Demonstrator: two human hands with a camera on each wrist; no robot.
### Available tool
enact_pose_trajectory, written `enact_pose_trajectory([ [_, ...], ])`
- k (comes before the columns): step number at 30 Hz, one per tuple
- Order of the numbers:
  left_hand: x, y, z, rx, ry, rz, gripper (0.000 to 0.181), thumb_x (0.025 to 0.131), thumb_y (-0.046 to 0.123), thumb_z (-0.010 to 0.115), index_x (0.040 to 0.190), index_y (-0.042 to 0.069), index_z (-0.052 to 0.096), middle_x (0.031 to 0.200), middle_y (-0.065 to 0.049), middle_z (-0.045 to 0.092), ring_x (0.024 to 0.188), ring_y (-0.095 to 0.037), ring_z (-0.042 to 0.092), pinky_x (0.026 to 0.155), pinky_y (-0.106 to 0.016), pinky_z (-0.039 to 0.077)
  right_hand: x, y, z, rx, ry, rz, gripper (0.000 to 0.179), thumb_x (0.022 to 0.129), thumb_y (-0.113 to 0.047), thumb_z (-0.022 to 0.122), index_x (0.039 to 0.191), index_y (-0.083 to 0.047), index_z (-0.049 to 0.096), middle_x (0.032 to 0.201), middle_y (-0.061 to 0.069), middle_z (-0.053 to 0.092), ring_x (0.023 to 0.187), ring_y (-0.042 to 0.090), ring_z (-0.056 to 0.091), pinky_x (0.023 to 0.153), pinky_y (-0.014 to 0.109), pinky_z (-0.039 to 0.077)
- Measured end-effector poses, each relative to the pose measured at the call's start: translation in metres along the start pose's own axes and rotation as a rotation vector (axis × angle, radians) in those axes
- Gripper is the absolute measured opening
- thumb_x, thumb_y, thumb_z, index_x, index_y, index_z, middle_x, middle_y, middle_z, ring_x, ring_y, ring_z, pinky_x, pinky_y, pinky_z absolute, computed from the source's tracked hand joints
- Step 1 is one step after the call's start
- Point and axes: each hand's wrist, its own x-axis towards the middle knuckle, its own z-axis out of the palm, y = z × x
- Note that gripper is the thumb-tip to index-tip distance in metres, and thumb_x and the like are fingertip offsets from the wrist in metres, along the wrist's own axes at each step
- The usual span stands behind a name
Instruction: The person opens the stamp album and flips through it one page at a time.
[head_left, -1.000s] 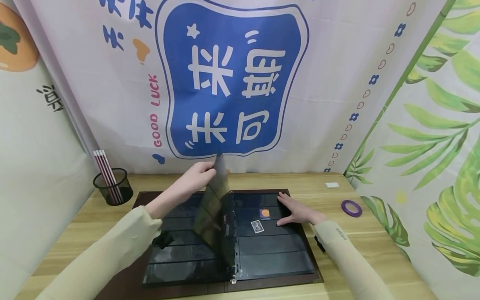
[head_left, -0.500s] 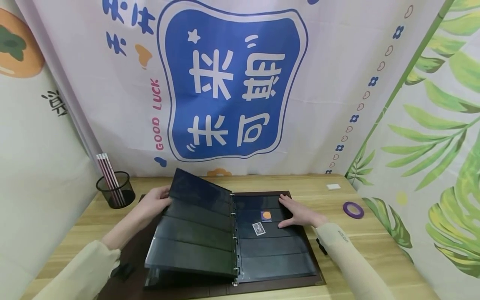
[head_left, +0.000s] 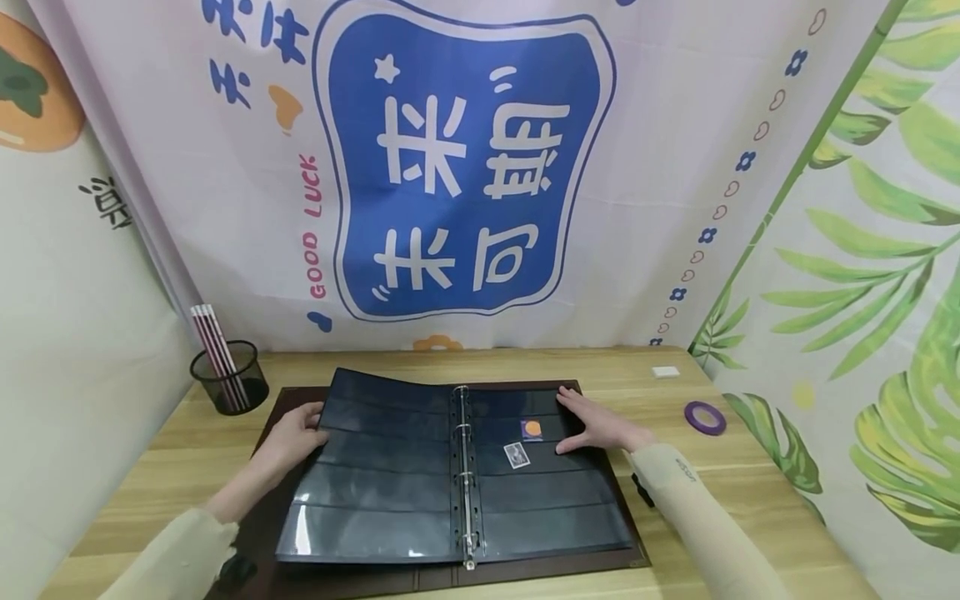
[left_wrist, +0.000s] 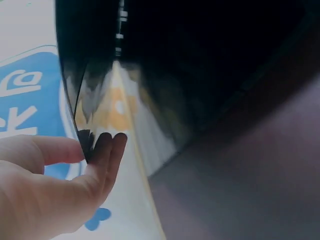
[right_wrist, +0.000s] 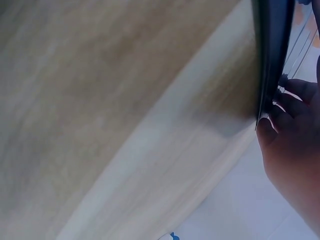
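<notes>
A ring-bound stamp album with a dark brown cover [head_left: 273, 479] lies spread on the table, metal rings [head_left: 465, 475] down its middle. My left hand [head_left: 292, 440] pinches the outer edge of the black left page [head_left: 382, 454]; the left wrist view shows the thumb on one face and fingers [left_wrist: 116, 155] behind the page edge. On the right page [head_left: 555, 497] sit an orange-and-purple stamp [head_left: 532, 429] and a tilted black-and-white stamp [head_left: 517, 455]. My right hand [head_left: 600, 425] rests at that page's upper outer edge, fingers extended and spread.
A black mesh cup [head_left: 231, 379] holding several striped pencils [head_left: 219, 346] stands at the back left of the wooden table [head_left: 150, 467]. Right of the album lie a white eraser-like block [head_left: 665, 372] and a purple ring of tape [head_left: 705, 417]. A printed curtain [head_left: 465, 167] hangs behind.
My left hand has turned a page over from the middle to the left and lowered it almost flat onto the left side. The right hand stays where it was.
</notes>
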Motion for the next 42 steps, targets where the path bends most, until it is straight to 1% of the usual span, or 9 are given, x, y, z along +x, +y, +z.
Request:
enact_pose_trajectory([
  [3, 0.000, -0.007, 0.006, 0.065, 0.060, 0.020, 0.065, 0.091, 0.006, 0.060, 0.143, -0.020, 0.033, 0.134, -0.042, 0.049, 0.118, -0.051, 0.058, 0.086, -0.046, 0.056, 0.001, 0.002, -0.001, -0.006, 0.006, -0.011, 0.107, 0.080, -0.053, 0.078, 0.157, -0.002, 0.024, 0.167, 0.017, 0.012, 0.154, 0.041, 0.015, 0.121, 0.059, 0.023],
  [5, 0.000, -0.011, 0.009, 0.109, 0.083, 0.031, 0.064, 0.089, 0.006, 0.063, 0.141, -0.020, 0.036, 0.132, -0.042, 0.052, 0.116, -0.051, 0.059, 0.086, -0.048, 0.057, 0.000, 0.003, -0.002, -0.008, 0.010, -0.019, 0.106, 0.080, -0.052, 0.078, 0.157, -0.002, 0.024, 0.167, 0.017, 0.013, 0.154, 0.041, 0.014, 0.121, 0.059, 0.023],
  [14, -0.002, -0.027, 0.029, 0.275, 0.105, 0.101, 0.067, 0.087, 0.004, 0.069, 0.139, -0.023, 0.036, 0.132, -0.044, 0.047, 0.119, -0.056, 0.053, 0.091, -0.055, 0.054, -0.002, 0.009, -0.001, -0.035, 0.071, -0.047, 0.114, 0.077, -0.054, 0.080, 0.157, 0.002, 0.021, 0.166, 0.021, 0.010, 0.153, 0.044, 0.011, 0.121, 0.061, 0.021],
  [20, -0.003, -0.033, 0.042, 0.418, 0.146, 0.220, 0.071, 0.083, 0.006, 0.074, 0.137, -0.024, 0.039, 0.134, -0.044, 0.047, 0.122, -0.058, 0.049, 0.096, -0.062, 0.047, -0.001, 0.012, 0.001, -0.056, 0.070, -0.027, 0.118, 0.076, -0.058, 0.079, 0.157, 0.002, 0.017, 0.167, 0.022, 0.007, 0.153, 0.043, 0.011, 0.121, 0.060, 0.021],
  [25, -0.007, -0.036, 0.049, 0.480, 0.153, 0.313, 0.068, 0.089, 0.014, 0.072, 0.139, -0.020, 0.042, 0.141, -0.041, 0.045, 0.132, -0.057, 0.043, 0.102, -0.065, 0.043, 0.000, 0.014, 0.003, -0.066, 0.061, -0.014, 0.118, 0.076, -0.058, 0.078, 0.157, 0.003, 0.018, 0.166, 0.023, 0.010, 0.153, 0.044, 0.013, 0.121, 0.059, 0.022],
  [29, -0.009, -0.039, 0.053, 0.558, 0.122, 0.309, 0.075, 0.092, 0.036, 0.068, 0.143, -0.013, 0.043, 0.150, -0.036, 0.038, 0.140, -0.055, 0.033, 0.106, -0.068, 0.037, 0.000, 0.014, 0.003, -0.066, 0.064, -0.013, 0.117, 0.076, -0.057, 0.079, 0.156, 0.004, 0.019, 0.166, 0.023, 0.012, 0.153, 0.044, 0.015, 0.121, 0.058, 0.023],
  [32, -0.009, -0.042, 0.055, 0.629, 0.108, 0.314, 0.080, 0.091, 0.048, 0.065, 0.145, -0.008, 0.044, 0.154, -0.031, 0.037, 0.143, -0.051, 0.033, 0.107, -0.069, 0.035, 0.001, 0.012, 0.003, -0.076, 0.066, -0.006, 0.117, 0.076, -0.057, 0.079, 0.156, 0.003, 0.020, 0.166, 0.022, 0.013, 0.153, 0.043, 0.016, 0.121, 0.058, 0.023],
  [37, -0.012, -0.043, 0.055, 0.697, 0.104, 0.336, 0.080, 0.091, 0.054, 0.061, 0.146, -0.003, 0.046, 0.154, -0.026, 0.041, 0.143, -0.045, 0.037, 0.109, -0.068, 0.034, 0.001, 0.008, 0.002, -0.080, 0.074, 0.003, 0.116, 0.075, -0.058, 0.079, 0.156, 0.003, 0.023, 0.165, 0.022, 0.015, 0.152, 0.042, 0.018, 0.121, 0.057, 0.024],
  [42, -0.011, -0.044, 0.056, 0.720, 0.108, 0.344, 0.080, 0.091, 0.055, 0.060, 0.145, -0.002, 0.047, 0.153, -0.024, 0.043, 0.142, -0.043, 0.040, 0.109, -0.067, 0.035, -0.002, 0.007, 0.002, -0.056, 0.083, 0.012, 0.113, 0.076, -0.057, 0.079, 0.156, 0.001, 0.024, 0.166, 0.020, 0.016, 0.153, 0.041, 0.018, 0.121, 0.057, 0.024],
])
